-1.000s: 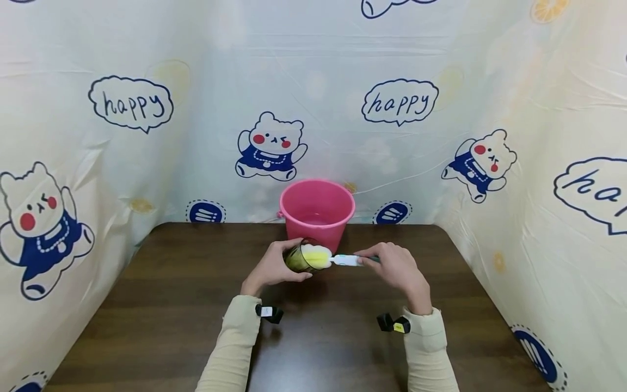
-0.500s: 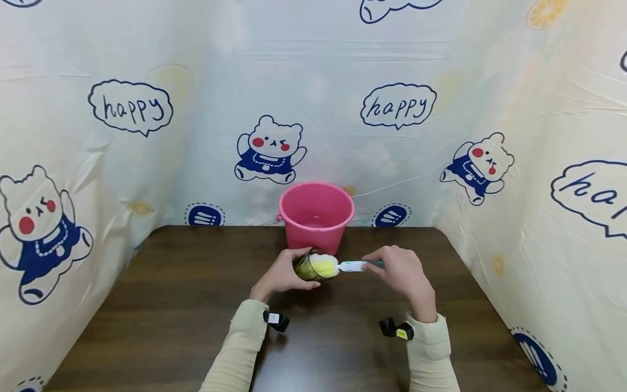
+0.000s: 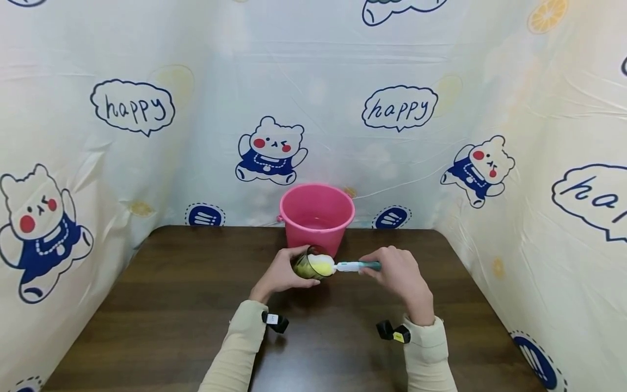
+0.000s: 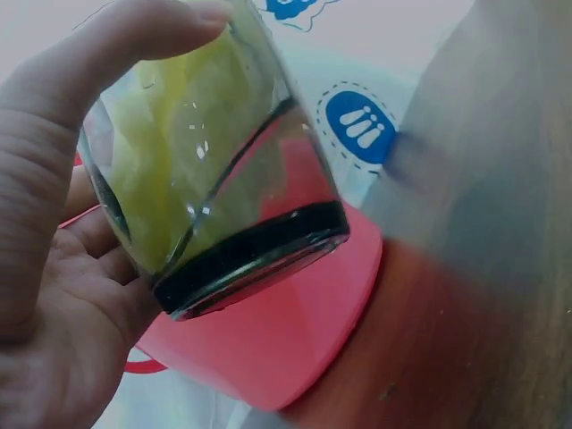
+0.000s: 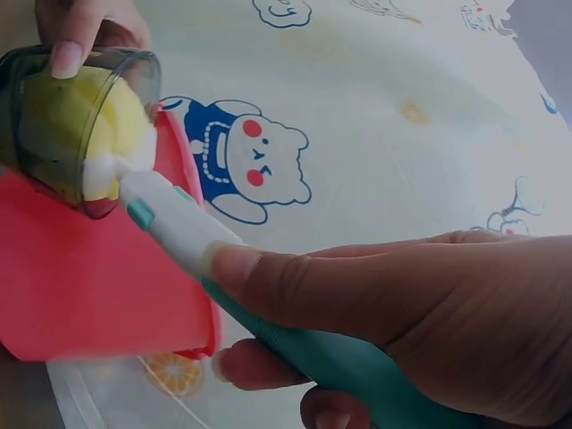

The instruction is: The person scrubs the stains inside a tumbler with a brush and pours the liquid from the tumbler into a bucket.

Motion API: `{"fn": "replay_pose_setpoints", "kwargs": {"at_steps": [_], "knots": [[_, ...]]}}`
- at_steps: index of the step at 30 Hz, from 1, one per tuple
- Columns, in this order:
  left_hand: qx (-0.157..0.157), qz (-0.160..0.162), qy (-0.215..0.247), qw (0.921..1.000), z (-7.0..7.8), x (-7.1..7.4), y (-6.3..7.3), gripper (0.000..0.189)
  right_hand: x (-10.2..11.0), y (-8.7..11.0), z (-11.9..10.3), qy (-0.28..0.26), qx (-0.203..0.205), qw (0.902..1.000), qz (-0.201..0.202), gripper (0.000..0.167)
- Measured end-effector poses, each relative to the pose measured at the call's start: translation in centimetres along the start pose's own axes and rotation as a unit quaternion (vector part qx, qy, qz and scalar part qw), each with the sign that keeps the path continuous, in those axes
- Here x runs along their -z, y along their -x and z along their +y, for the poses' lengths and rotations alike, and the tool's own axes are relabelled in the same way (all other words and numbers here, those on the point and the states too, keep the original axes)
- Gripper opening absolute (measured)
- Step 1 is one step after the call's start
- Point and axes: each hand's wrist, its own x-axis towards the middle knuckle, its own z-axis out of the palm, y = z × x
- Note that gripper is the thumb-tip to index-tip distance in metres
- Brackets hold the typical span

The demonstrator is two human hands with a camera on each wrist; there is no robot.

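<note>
My left hand [image 3: 283,273] grips a tinted see-through glass [image 4: 228,246], tilted on its side with its mouth toward the right. Inside sits the yellow and white sponge head of a cup brush [image 3: 349,266], its white end showing at the rim. My right hand [image 3: 403,275] holds the brush by its white and teal handle, thumb along the top in the right wrist view. In the left wrist view, the yellow sponge shows through the glass wall above the dark thick base. Part of the sponge is hidden by the left hand.
A pink bucket [image 3: 319,234] stands at the back of the brown wooden table [image 3: 186,305], just beyond the glass. A pale printed cloth [image 3: 338,71] hangs behind the table and along both sides.
Both hands have shifted a little to the right in the head view with the glass and brush. Since half a second ago, the sponge has slid slightly deeper into the glass.
</note>
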Motion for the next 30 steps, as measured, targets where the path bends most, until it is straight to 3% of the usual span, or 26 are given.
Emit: {"fn": "replay_pose_setpoints", "kwargs": {"at_steps": [5,9,12,19,25,30], "knots": [[0.016,-0.005,-0.005,0.9998,0.1,0.8,0.3,0.074,0.3,-0.2,0.4,0.011,0.018,0.9994,0.026,0.022],[0.034,0.023,-0.024,0.9989,0.2,1.9,0.9,0.081,0.5,-0.2,0.8,-0.001,-0.003,0.9996,0.028,0.023],[0.038,0.025,-0.039,0.9982,0.3,2.3,1.0,0.084,0.3,-0.1,0.8,-0.008,-0.011,0.9997,0.022,0.022],[0.035,-0.009,-0.041,0.9985,0.6,1.8,0.7,0.084,-0.3,-0.3,0.3,-0.026,0.016,0.9993,-0.022,0.022],[0.020,0.003,-0.026,0.9995,0.8,1.5,0.4,0.081,-0.5,-0.5,0.8,-0.022,-0.004,0.9997,0.002,0.022],[0.015,0.012,-0.018,0.9996,0.6,1.4,0.4,0.083,-0.7,-0.4,0.6,-0.013,-0.012,0.9998,-0.006,0.023]]}}
